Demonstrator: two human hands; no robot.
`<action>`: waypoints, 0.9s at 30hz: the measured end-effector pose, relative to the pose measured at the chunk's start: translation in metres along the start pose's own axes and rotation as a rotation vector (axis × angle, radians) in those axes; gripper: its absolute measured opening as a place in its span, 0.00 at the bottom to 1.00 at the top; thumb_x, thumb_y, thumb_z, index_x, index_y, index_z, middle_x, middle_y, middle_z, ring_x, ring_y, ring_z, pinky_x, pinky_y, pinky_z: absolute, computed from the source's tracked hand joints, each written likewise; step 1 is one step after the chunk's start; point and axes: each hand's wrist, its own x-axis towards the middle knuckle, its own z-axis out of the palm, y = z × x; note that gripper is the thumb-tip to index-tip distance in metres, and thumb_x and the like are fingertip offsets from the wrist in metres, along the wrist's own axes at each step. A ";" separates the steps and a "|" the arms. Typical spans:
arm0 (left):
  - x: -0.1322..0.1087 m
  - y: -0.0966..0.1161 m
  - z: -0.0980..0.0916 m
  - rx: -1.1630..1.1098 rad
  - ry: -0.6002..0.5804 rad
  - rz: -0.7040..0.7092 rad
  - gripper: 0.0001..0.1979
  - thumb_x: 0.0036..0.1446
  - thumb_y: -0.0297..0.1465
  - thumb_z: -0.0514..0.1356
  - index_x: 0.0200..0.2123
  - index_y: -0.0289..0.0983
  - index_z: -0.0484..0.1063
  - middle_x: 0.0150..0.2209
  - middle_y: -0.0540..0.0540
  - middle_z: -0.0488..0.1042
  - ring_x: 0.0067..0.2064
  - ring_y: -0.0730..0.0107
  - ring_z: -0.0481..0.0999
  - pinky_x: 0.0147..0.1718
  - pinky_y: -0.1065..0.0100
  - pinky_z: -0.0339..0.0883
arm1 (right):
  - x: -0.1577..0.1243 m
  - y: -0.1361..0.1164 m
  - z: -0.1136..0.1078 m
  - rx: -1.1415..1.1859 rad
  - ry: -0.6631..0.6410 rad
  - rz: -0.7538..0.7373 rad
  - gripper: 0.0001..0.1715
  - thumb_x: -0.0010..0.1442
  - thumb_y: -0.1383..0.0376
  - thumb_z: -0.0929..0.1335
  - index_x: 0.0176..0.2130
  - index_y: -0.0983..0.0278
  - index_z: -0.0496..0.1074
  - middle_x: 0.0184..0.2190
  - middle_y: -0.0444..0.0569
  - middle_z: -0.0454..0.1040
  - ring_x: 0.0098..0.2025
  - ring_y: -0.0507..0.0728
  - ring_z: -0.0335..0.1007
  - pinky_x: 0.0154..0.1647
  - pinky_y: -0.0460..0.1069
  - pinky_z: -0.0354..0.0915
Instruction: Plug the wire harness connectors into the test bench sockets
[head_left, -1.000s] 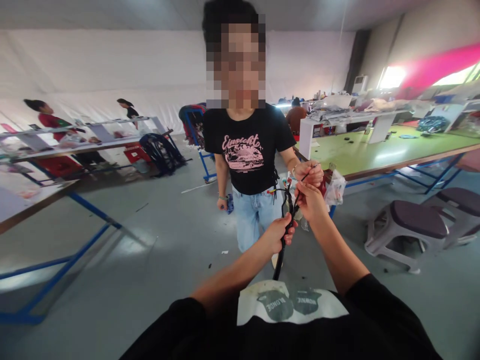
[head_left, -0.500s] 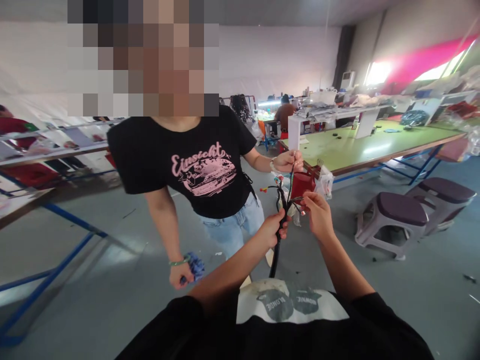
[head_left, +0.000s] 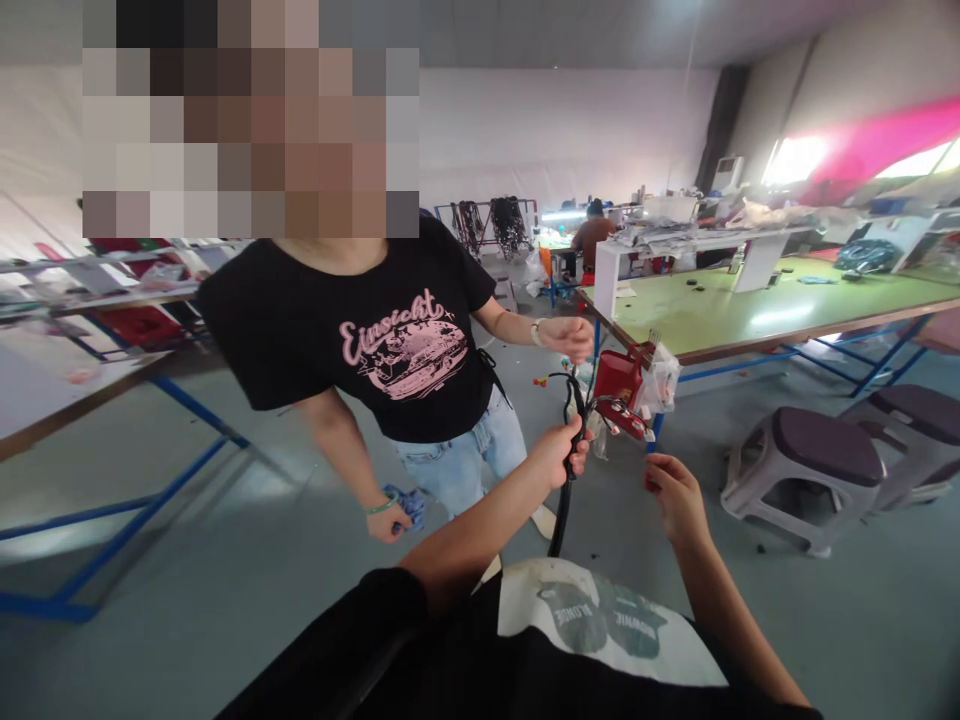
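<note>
My left hand [head_left: 564, 455] is wrapped around a black wiring harness [head_left: 559, 515], which runs up from near my shirt. Above my grip it fans out into thin branches with small red, yellow and white connectors at their ends. My right hand [head_left: 677, 492] is to the right of these, thumb and fingers pinched, just below a white connector. What sits between those fingertips, if anything, is too small to make out. A co-worker's hand [head_left: 571, 338] is at the top of one upright branch; whether it grips it is unclear.
Facing me, the co-worker holds a bunched blue cloth [head_left: 411, 508] in the other hand. A red container [head_left: 616, 375] hangs at the corner of a green-topped table [head_left: 690, 320]. Grey stools [head_left: 817, 440] stand at right. A blue-framed table [head_left: 75, 400] is at left.
My right hand has moved away from the branches, down and to the right. The co-worker's hand near the harness has lowered slightly. My left hand keeps its grip; the view has shifted.
</note>
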 end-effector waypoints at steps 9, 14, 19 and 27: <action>0.000 -0.016 0.019 0.008 -0.014 -0.003 0.19 0.63 0.41 0.46 0.28 0.33 0.63 0.16 0.57 0.54 0.13 0.85 0.50 0.14 0.77 0.42 | -0.008 -0.003 -0.023 -0.041 0.005 0.022 0.14 0.37 0.63 0.71 0.28 0.65 0.70 0.21 0.41 0.65 0.24 0.48 0.58 0.26 0.45 0.57; 0.000 -0.027 0.033 0.032 -0.054 -0.019 0.18 0.63 0.41 0.46 0.28 0.33 0.62 0.16 0.57 0.54 0.13 0.85 0.49 0.14 0.77 0.42 | -0.015 -0.001 -0.036 -0.052 -0.009 0.032 0.13 0.38 0.64 0.69 0.28 0.65 0.69 0.20 0.41 0.64 0.22 0.48 0.58 0.25 0.45 0.55; 0.006 -0.038 0.046 0.067 -0.068 -0.048 0.18 0.62 0.42 0.47 0.28 0.34 0.62 0.16 0.58 0.53 0.12 0.85 0.48 0.14 0.78 0.42 | -0.022 0.002 -0.052 -0.046 -0.010 0.041 0.12 0.39 0.64 0.68 0.28 0.66 0.68 0.19 0.40 0.63 0.21 0.47 0.57 0.24 0.45 0.55; 0.023 -0.059 0.058 0.097 -0.106 -0.091 0.18 0.61 0.42 0.49 0.28 0.33 0.62 0.16 0.57 0.54 0.13 0.85 0.49 0.13 0.78 0.44 | -0.039 0.003 -0.103 -0.037 0.114 0.033 0.11 0.39 0.64 0.68 0.28 0.66 0.68 0.21 0.40 0.63 0.22 0.47 0.56 0.25 0.44 0.53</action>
